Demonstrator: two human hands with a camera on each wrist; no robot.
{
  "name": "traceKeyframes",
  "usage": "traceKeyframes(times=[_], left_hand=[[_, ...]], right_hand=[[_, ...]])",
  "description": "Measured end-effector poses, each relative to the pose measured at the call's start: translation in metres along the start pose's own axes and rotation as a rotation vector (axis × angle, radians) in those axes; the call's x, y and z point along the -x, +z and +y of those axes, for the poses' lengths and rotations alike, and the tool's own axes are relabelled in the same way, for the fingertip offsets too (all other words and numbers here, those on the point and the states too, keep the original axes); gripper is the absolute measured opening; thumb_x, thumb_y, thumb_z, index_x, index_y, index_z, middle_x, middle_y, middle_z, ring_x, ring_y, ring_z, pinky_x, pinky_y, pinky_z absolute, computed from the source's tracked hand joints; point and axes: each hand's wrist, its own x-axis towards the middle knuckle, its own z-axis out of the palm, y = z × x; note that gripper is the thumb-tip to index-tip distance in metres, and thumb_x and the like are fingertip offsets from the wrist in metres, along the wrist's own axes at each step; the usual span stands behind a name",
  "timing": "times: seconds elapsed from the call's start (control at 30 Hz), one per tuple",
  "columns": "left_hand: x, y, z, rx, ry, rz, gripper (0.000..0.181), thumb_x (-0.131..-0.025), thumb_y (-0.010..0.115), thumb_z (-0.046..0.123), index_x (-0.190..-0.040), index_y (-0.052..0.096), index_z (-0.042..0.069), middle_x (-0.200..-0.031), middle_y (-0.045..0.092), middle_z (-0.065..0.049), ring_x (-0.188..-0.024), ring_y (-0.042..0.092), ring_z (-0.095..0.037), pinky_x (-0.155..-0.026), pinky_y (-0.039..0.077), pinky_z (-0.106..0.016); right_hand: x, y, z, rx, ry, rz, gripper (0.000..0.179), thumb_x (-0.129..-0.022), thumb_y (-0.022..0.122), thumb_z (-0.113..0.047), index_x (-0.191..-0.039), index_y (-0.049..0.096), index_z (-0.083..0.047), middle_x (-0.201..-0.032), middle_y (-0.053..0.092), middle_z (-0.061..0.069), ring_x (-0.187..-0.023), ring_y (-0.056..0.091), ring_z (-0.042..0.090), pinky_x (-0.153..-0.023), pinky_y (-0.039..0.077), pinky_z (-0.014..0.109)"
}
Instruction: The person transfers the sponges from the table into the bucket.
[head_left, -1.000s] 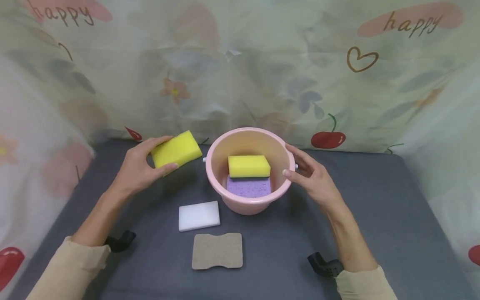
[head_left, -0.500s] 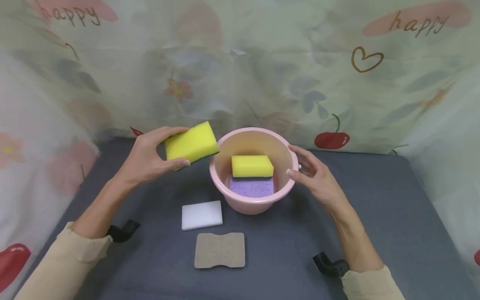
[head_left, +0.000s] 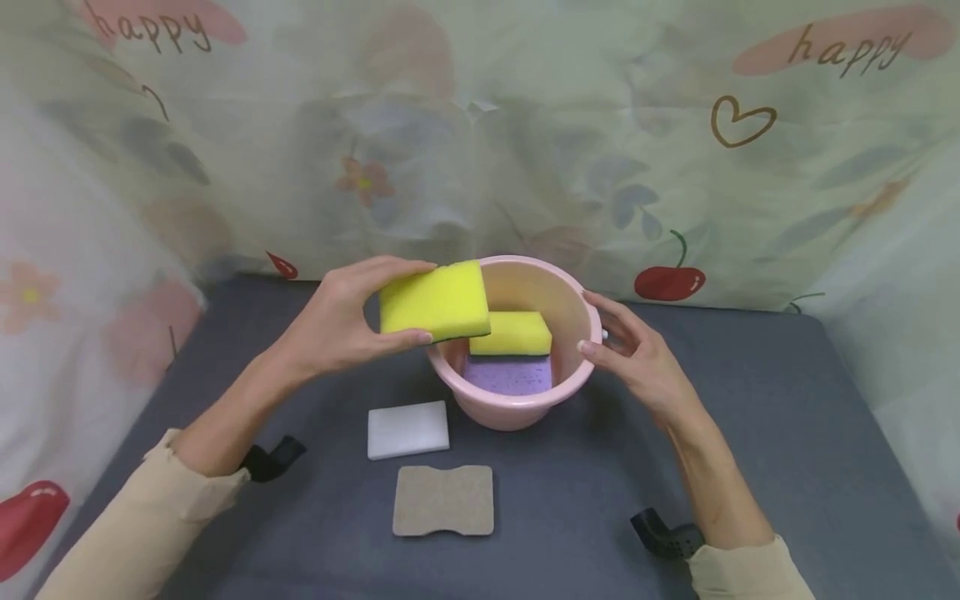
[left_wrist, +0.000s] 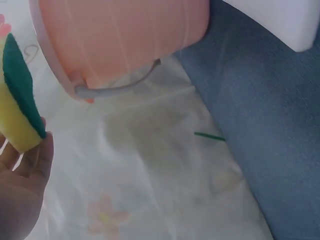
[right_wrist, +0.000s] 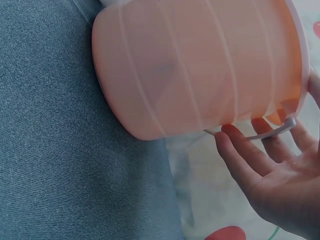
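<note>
Yellow sponge (head_left: 435,300): held in the air at the bucket's left rim, overlapping it in head view; left wrist view has it clear of the rim. Block-shaped, bright yellow; head view gives a thin dark lower edge only, left wrist view shows the full green scouring layer (left_wrist: 20,82). Left hand (head_left: 352,312) pinches it, thumb on the near side, fingers on the far side, spread to sponge width.

Pink bucket (head_left: 510,412) stands upright toward the table's far edge, about midway between the side edges. Inside, head view only: second yellow sponge (head_left: 517,333), dark underside, over the far part of a purple sponge (head_left: 510,375); stacked or leaning, can't tell. Wrist views add ribbed outer wall and hanging handle (left_wrist: 115,92). Right hand (head_left: 645,358) grips the right rim, thumb inside, fingers loosely bent outside.

White pad (head_left: 408,431) lies just beside the bucket, front left; grey-brown pad (head_left: 444,500), notched, lies closer to the near edge of the dark table (head_left: 562,500). Printed cloth (head_left: 487,167) behind.
</note>
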Motion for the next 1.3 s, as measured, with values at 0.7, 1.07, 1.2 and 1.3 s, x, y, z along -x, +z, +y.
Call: traceKeyframes(times=[0.7, 1.07, 1.2, 1.3], left_hand=[[-0.025, 0.035, 0.014, 0.051, 0.003, -0.106, 0.07, -0.073, 0.087, 0.044, -0.134, 0.063, 0.02, -0.122, 0.063, 0.006, -0.102, 0.057, -0.009, -0.082, 0.052, -0.028], [-0.027, 0.053, 0.016, 0.033, -0.032, -0.146, 0.076, -0.068, 0.089, 0.049, -0.133, 0.064, 0.019, -0.127, 0.062, 0.002, -0.104, 0.058, -0.015, -0.08, 0.051, -0.029], [-0.029, 0.059, 0.017, 0.006, -0.037, -0.174, 0.075, -0.067, 0.089, 0.051, -0.131, 0.065, 0.019, -0.122, 0.062, 0.003, -0.099, 0.057, -0.014, -0.076, 0.051, -0.028], [-0.031, 0.062, 0.018, -0.011, -0.046, -0.199, 0.077, -0.067, 0.089, 0.052, -0.132, 0.065, 0.019, -0.122, 0.062, 0.003, -0.099, 0.057, -0.013, -0.076, 0.05, -0.027]], right_hand=[[0.002, -0.001, 0.001, -0.036, -0.007, -0.007, 0.065, -0.093, 0.071, -0.025, -0.151, 0.042, -0.03, -0.154, 0.039, 0.002, -0.137, 0.043, 0.026, -0.093, 0.051, 0.026], [0.0, 0.002, 0.002, 0.002, 0.001, 0.016, 0.065, -0.093, 0.071, -0.026, -0.151, 0.043, -0.031, -0.154, 0.038, 0.0, -0.138, 0.043, 0.025, -0.102, 0.046, 0.045], [0.0, 0.002, 0.002, 0.008, 0.007, 0.024, 0.065, -0.092, 0.072, -0.029, -0.151, 0.043, -0.032, -0.154, 0.038, 0.0, -0.138, 0.042, 0.026, -0.103, 0.044, 0.048], [0.001, 0.002, 0.002, 0.01, 0.011, 0.029, 0.066, -0.092, 0.072, -0.03, -0.151, 0.043, -0.032, -0.155, 0.038, 0.0, -0.139, 0.042, 0.026, -0.104, 0.043, 0.048]])
